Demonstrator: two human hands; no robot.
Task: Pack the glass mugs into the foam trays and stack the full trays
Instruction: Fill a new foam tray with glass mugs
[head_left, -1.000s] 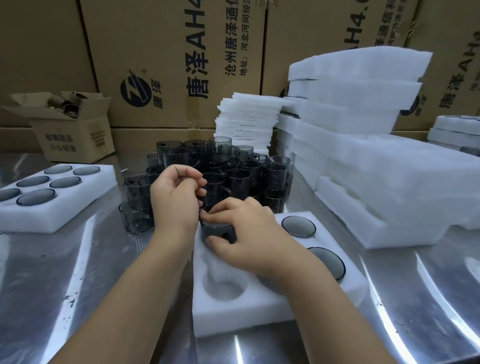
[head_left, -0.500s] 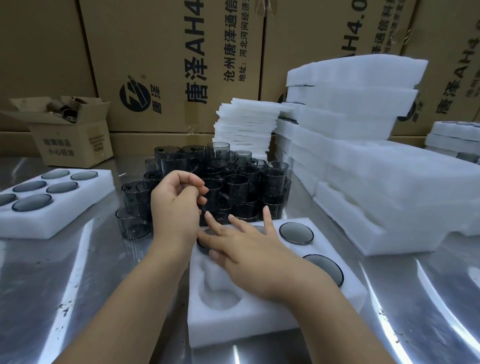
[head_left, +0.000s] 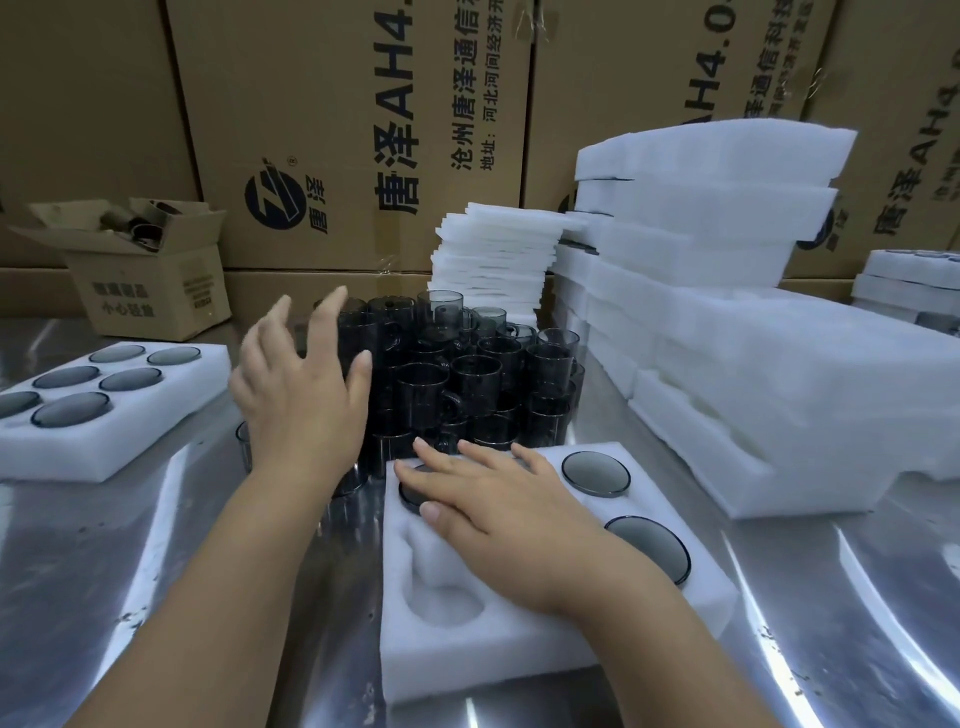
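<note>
A white foam tray (head_left: 519, 654) lies in front of me on the steel table. My right hand (head_left: 498, 504) lies flat with straight fingers on a dark glass mug (head_left: 413, 491) sunk in the tray's far left hole. Two more mugs (head_left: 596, 473) fill holes on the tray's right side, and the near left hole (head_left: 441, 610) is bare. My left hand (head_left: 301, 384) hovers with spread fingers, holding nothing, at the left edge of a cluster of loose dark glass mugs (head_left: 488, 374) behind the tray.
A full foam tray (head_left: 156, 415) sits at the left. Stacks of foam trays (head_left: 727, 338) rise at the right, with thin foam sheets (head_left: 493, 254) behind the mugs. A small open carton (head_left: 150, 280) stands at the back left before large cartons (head_left: 363, 130).
My right hand flattened and pushed the mug down into its hole. My left hand opened from a loose curl and moved up toward the loose mugs.
</note>
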